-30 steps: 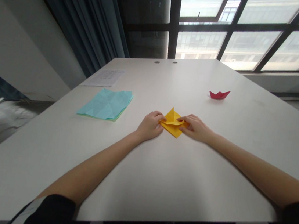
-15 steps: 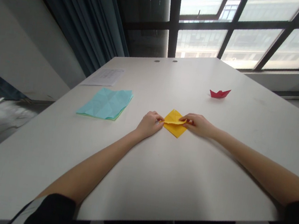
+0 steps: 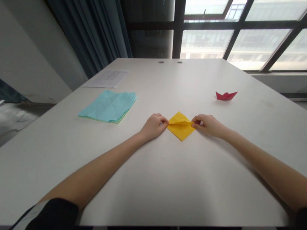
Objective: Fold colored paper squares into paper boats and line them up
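Note:
A folded sheet of yellow origami paper [image 3: 181, 131] lies in a diamond shape on the white table, with a crease or flap edge running across its middle. My left hand [image 3: 154, 125] pinches its left corner between thumb and fingers. At the opposite corner, my right hand [image 3: 207, 125] is closed in a pinch on the paper's right tip. Both forearms rest on or just over the tabletop. The fingertips partly cover the two side corners.
Left of my hands is a stack of creased light-blue paper [image 3: 110, 106]. Behind it lies a printed white sheet [image 3: 107, 78]. A small red paper boat [image 3: 226, 96] stands farther back on the right. The white table [image 3: 156, 191] ends at a near edge before me.
My right hand has shifted slightly right, from over the flap to the right corner. The raised flap edge looks flatter and straighter. My left hand stays at the left corner.

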`<state>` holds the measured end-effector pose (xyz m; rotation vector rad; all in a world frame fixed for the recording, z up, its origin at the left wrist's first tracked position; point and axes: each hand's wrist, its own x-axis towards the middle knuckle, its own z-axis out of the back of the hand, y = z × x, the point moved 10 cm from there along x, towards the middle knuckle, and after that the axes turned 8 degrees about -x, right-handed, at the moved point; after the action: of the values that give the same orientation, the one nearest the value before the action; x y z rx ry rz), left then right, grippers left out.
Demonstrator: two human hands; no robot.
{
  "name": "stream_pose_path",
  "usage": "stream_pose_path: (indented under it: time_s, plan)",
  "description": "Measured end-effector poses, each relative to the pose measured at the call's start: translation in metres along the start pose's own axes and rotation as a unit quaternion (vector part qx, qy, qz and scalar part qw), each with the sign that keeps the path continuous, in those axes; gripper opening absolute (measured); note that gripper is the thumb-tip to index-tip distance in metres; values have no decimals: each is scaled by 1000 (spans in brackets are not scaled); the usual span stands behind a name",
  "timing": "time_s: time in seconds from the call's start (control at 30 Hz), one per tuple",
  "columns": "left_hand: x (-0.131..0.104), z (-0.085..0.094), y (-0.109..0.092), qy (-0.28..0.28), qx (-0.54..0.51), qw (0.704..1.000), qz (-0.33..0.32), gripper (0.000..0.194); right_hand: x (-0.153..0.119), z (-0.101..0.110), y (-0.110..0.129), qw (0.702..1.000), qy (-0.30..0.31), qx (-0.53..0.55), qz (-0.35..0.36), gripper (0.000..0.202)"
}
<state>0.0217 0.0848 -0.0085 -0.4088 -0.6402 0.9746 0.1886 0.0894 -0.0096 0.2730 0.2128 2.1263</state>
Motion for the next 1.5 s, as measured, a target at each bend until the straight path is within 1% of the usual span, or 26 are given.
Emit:
stream_pose_path:
  time_s: [0.07, 0.17, 0.33, 0.5, 0.57, 0.7, 0.9, 1.03, 1.17, 1.23, 1.37, 1.5]
  plan:
    - [0, 1, 0, 2, -4, 1000, 2, 16, -1, 1, 1, 1000, -3, 8, 3, 21]
    - [1, 2, 1, 9, -6, 1000, 7, 14, 0, -2, -1, 1000, 14, 13, 11, 21]
    - [3, -1, 1, 39, 3, 999, -4, 13, 0, -8, 0, 998, 30, 3, 53, 22]
    - [4, -5, -3, 49, 25, 997, -55, 13, -4, -3, 11, 994, -8, -7, 113, 24]
    - [4, -6, -6, 46, 23, 996, -74, 13, -6, -1, 14, 992, -23, -7, 125, 25]
    - [3, -7, -13, 56, 2, 993, -101, 19, -8, 1, 15, 989, -40, -5, 141, 25]
    - [3, -4, -9, 40, 23, 994, -101, 24, -9, 1, 6, 989, -57, 2, 137, 25]
    - [3, -4, -13, 32, 24, 994, -97, 27, -9, -1, 4, 990, -61, -4, 125, 23]
    - [4, -4, -18, 18, 29, 995, -97, 20, -8, -1, 4, 991, -68, -4, 111, 22]
    - [5, -7, -17, 23, 31, 995, -94, 18, -8, -1, 5, 992, -70, -3, 103, 22]
    - [7, -14, -13, 50, 8, 995, -91, 16, -8, -1, 6, 992, -72, 0, 100, 22]
    - [8, -17, -9, 56, -4, 995, -83, 16, -8, -2, 6, 992, -76, -1, 104, 21]
